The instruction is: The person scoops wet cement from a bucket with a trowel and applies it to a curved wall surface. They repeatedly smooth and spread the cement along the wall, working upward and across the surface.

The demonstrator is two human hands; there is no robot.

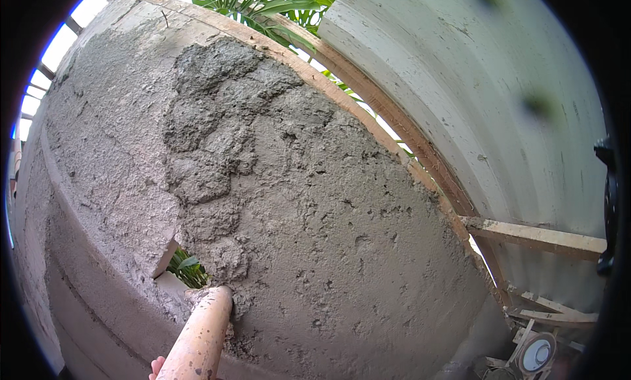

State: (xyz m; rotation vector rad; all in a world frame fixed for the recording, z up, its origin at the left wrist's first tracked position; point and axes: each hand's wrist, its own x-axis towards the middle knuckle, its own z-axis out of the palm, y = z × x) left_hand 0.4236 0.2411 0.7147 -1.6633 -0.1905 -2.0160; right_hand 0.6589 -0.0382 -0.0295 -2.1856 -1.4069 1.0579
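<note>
A thick, round, tan pole, spotted with dark specks, rises from the lower edge toward a gap in the wall. A few fingertips of my left hand show at the pole's left side, seemingly curled against it; the rest of that hand is hidden. No part of my right hand appears. In front of me stands a wall partly covered in grey mortar. The mortar is fairly flat but pitted on the right. A thicker, lumpy band of darker mortar runs down its left side.
Green leaves show through the small wall opening. A sloping timber edge borders the wall below pale corrugated roofing. A wooden beam meets it at right. A round fan-like object sits at lower right. Large leaves hang above.
</note>
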